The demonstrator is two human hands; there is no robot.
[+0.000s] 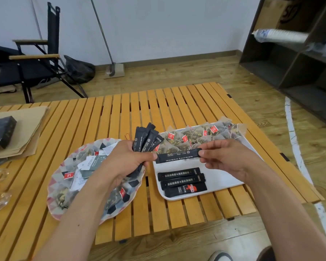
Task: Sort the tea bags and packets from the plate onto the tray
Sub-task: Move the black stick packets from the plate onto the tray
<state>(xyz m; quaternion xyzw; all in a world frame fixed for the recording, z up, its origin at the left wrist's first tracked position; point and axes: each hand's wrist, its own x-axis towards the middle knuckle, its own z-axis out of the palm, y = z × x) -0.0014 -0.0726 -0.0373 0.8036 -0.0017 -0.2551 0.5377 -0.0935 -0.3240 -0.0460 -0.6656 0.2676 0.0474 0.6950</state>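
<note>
Over the tray (224,178), R hand (228,159) pinches one stick (177,155); L hand (126,159) grips a bunch (147,138) above the plate (53,189). Next, prob.: lay it beside the sticks (182,180) at tray's near-left.

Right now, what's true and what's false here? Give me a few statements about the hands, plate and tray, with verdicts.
1. The left hand grips a bundle of black packets. True.
2. The right hand holds nothing. False: it pinches a single black packet.
3. On the tray lie three black packets. True.
4. The plate holds nothing. False: tea bags lie on it.
</note>
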